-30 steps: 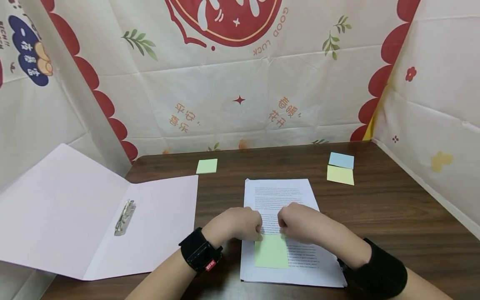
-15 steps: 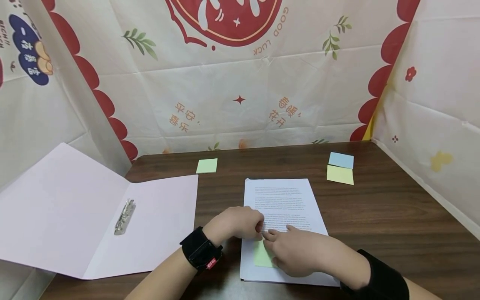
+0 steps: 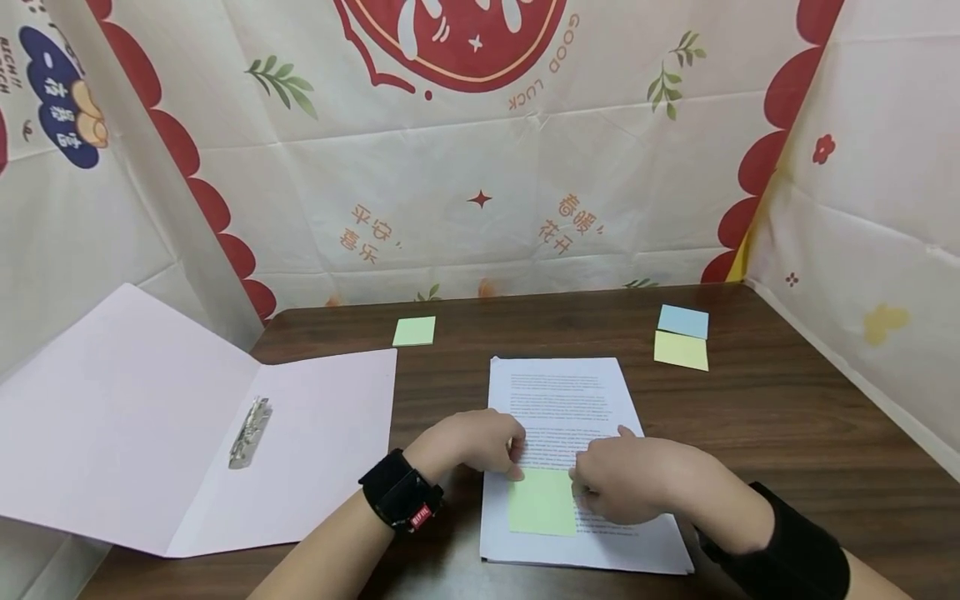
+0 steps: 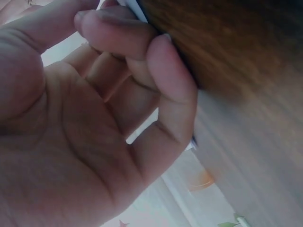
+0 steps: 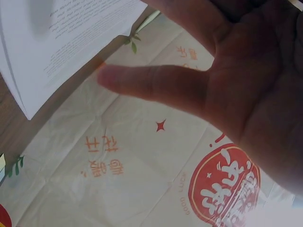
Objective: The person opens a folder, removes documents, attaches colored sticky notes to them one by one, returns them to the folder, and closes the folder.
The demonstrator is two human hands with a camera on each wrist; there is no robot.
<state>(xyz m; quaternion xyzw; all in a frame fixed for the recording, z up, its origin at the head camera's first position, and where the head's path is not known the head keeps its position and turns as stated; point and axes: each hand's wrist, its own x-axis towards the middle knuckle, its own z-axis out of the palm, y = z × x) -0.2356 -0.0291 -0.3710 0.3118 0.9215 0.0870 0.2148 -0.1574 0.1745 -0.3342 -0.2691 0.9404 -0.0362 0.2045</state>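
Note:
A light green sticky note (image 3: 542,502) lies on the lower part of a printed paper stack (image 3: 570,392). My left hand (image 3: 483,442) bends over the stack's left side, fingertips at the note's upper left corner. In the left wrist view the fingers (image 4: 170,71) are loosely bent, with gaps between them. On the other side, my right hand (image 3: 637,479) hovers close over the page, its fingertips by the note's upper right edge. The right wrist view has its thumb (image 5: 151,81) stretched out straight; the other fingertips are out of that view.
An open white folder (image 3: 330,450) with a metal clip (image 3: 250,433) stands at the left. Behind it lies a green sticky pad (image 3: 414,332). Blue (image 3: 683,321) and yellow (image 3: 681,350) pads lie at the back right. A printed cloth (image 3: 480,150) hangs behind the table.
My right hand left the note's top edge, swept down across the note, then drew back to the right, uncovering it. My left hand has stayed at the upper left corner.

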